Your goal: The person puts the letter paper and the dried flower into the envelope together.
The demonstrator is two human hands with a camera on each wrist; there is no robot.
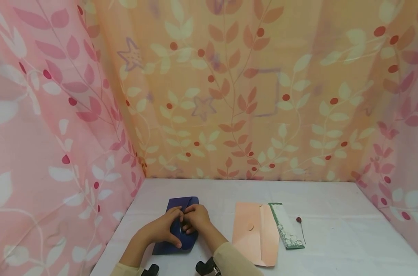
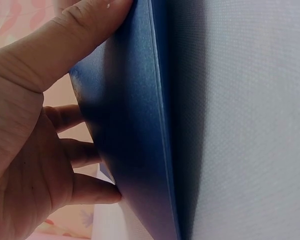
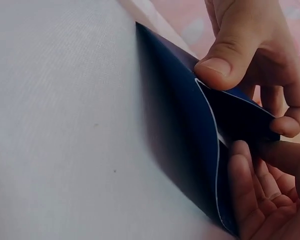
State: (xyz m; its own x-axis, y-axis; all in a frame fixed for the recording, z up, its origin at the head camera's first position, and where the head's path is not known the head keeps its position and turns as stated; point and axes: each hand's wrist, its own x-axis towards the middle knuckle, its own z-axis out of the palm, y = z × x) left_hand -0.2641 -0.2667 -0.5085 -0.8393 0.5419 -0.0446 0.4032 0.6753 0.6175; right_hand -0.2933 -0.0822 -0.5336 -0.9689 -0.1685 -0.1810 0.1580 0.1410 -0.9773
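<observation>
A dark blue envelope (image 1: 189,242) lies toward the left of the white table, with both hands on it. My left hand (image 1: 162,229) spans it, thumb on its lower part and fingers near the upper flap. In the right wrist view the left thumb (image 3: 217,72) presses at the edge of the envelope's open mouth (image 3: 206,125). My right hand (image 1: 197,217) comes from the right, with curled fingers at the flap's edge; its fingertips (image 3: 240,155) are right at the opening. The right wrist view shows the pocket gaping between the two hands.
Right of the hands lies a peach envelope (image 1: 246,237) with a crease down it. Beside it is a white strip card (image 1: 287,226) with green ends and a floral print, then a small dried red flower (image 1: 299,220) on a thin stem. Patterned curtains (image 1: 229,96) enclose the table.
</observation>
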